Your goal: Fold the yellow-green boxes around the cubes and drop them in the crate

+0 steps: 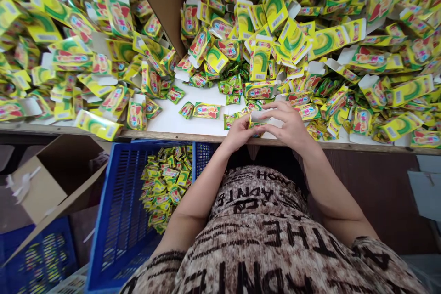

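At the table's front edge, my left hand (238,134) is closed on a small yellow-green candy carton (256,124), with thumb and fingers at its left end. A white inner flap of the carton shows between my hands. My right hand (289,124) pinches its right side, with the other fingers curved above it; the fingertips partly hide the carton. Small green wrapped candies (230,121) lie just left of my left hand. Farther left, a flat carton (206,110) rests beside a single wrapped candy (186,110).
Heaps of cartons (260,59), many with open flaps, cover the back and right of the white tabletop (165,119). A brown divider (161,0) separates the left heap (69,59). Below stand a blue crate (115,202) with filled packs and an open cardboard box (43,188).
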Motion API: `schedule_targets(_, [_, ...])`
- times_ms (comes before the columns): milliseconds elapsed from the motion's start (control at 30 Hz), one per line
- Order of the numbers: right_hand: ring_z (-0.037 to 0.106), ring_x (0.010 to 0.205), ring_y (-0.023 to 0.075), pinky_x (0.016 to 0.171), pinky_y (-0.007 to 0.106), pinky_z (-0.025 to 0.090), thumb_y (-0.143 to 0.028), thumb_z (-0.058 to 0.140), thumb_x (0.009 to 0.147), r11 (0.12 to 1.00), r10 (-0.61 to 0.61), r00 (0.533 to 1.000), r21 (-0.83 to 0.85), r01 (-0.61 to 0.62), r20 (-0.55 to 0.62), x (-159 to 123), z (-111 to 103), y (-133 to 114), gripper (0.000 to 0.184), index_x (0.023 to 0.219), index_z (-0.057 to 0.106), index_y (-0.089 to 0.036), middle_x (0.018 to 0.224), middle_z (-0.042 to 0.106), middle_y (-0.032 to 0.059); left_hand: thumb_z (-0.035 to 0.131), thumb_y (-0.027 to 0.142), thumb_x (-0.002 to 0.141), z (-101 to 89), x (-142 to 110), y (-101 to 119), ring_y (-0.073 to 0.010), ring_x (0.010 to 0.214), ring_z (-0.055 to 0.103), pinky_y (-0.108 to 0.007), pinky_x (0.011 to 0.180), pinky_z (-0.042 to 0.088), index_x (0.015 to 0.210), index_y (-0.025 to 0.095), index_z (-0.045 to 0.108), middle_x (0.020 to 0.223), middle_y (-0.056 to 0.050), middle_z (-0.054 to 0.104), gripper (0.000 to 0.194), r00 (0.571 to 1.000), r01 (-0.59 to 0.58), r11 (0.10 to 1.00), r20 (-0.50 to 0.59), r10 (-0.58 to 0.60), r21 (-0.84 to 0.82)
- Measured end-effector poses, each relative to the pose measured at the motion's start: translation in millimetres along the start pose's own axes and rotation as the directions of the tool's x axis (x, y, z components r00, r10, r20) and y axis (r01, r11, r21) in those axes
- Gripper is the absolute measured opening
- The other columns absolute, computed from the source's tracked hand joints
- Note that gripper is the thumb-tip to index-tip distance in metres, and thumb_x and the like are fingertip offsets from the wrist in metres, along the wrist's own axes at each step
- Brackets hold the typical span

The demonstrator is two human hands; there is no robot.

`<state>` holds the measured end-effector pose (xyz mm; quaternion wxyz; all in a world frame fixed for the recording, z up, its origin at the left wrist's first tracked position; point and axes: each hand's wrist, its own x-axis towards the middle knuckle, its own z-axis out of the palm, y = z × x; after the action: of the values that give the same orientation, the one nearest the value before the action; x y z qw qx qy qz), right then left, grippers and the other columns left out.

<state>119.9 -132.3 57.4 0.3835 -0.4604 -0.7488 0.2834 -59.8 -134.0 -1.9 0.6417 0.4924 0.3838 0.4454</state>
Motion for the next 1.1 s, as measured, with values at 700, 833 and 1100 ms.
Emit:
schedule_targets(700, [0.054,0.059,0.0087,0.05,0.026,0.047,-0.047,0.074,0.079,0.728,0.441,0.897,0.596,-0.338,-0.03,-11.9,41.2,0.5,0.031,0.1,0.08,-0.025,0.097,0.071,0.0035,0.082,0.032,0.074,-4.0,-12.3,15.4,-0.0217,0.104,0.071,-0.038,0.1,0.053,0.105,0.023,0.079,0.108,-0.005,0.078,0.032,0.95,-0.11,0.993,-0.299,0.09,-0.052])
schedule_targets(833, [0.066,0.073,0.0147,0.053,0.025,0.055,-0.042,0.083,0.072,0.65,0.464,0.886,0.674,-0.351,0.014,-4.9,34.1,1.7,0.026,0.089,0.082,-0.023,0.095,0.075,0.0045,0.077,0.04,0.08,-4.9,-8.8,12.2,-0.0209,0.099,0.072,-0.038,0.096,0.055,0.099,0.023,0.08,0.103,-0.005,0.079,0.025,0.934,-0.132,0.99,-0.328,0.142,0.055])
schedule_targets(1100, [0.067,0.066,0.0132,0.053,0.026,0.062,-0.036,0.089,0.063,0.603,0.488,0.872,0.713,-0.357,0.025,-1.9,32.2,9.9,0.028,0.086,0.081,-0.022,0.084,0.076,0.0017,0.079,0.035,0.08,-6.6,1.8,12.2,-0.0172,0.092,0.072,-0.033,0.088,0.057,0.105,0.023,0.078,0.1,-0.005,0.078,0.027,0.951,-0.204,0.971,-0.211,0.227,0.128])
